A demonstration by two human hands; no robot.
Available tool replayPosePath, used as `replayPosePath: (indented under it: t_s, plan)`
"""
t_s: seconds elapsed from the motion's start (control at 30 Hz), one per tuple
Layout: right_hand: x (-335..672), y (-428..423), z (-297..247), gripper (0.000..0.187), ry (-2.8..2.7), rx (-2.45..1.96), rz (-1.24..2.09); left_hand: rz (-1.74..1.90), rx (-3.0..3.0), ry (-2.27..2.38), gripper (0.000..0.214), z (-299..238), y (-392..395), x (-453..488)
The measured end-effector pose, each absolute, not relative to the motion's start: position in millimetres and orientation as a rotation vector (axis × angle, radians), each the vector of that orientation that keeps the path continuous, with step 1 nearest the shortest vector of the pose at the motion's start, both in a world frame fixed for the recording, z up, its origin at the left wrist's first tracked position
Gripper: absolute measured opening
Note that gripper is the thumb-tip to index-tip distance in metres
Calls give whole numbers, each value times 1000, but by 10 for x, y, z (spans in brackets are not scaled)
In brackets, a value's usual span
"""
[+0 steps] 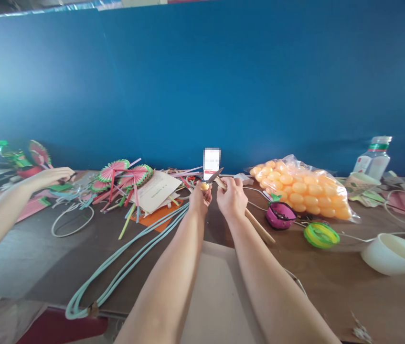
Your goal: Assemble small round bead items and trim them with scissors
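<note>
In the middle of the head view, my right hand [231, 197] is wrapped round a hammer [260, 227]; its wooden handle slants back toward me. The dark, pointed metal head lies across the far end, close to my left fingers. Those fingers of my left hand [200, 198] are pinched on a small gold-coloured piece [204, 186], too small to name. Just beyond both hands, a phone [211, 165] with a lit screen stands upright. Light blue tubing [131, 246] lies in a long loop beside my left forearm.
Folded paper fans [131, 176] and papers [157, 190] lie to the left, where another person's hand [57, 177] reaches in. On the right are a bag of orange balls [301, 188], a purple pouch [280, 216], a green-yellow coil [320, 235], a white cup [394, 254] and bottles [376, 157].
</note>
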State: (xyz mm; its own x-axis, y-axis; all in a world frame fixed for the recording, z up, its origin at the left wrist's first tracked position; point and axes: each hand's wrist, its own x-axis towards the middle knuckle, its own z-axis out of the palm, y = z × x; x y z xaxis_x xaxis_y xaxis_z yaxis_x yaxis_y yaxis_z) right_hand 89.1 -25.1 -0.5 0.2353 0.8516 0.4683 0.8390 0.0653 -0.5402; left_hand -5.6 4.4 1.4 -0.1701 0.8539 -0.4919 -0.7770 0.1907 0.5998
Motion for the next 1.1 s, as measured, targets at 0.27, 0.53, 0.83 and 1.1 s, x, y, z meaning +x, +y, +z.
replayPosePath:
  t_s: [0.27,0.53,0.83,1.1]
  plan:
    - [897,-243,-6,31,-1567,-1742,27,1450,72,998,22,15,49,-62]
    - [894,-243,-9,30,-1572,-1751,50,1462,59,1029,20,9,45,-54]
    - [893,-262,7,31,-1564,-1750,27,1488,-18,1045,21,-9,65,-80]
    - [888,-259,0,31,-1601,-1748,90,1476,16,1003,20,-48,112,-77]
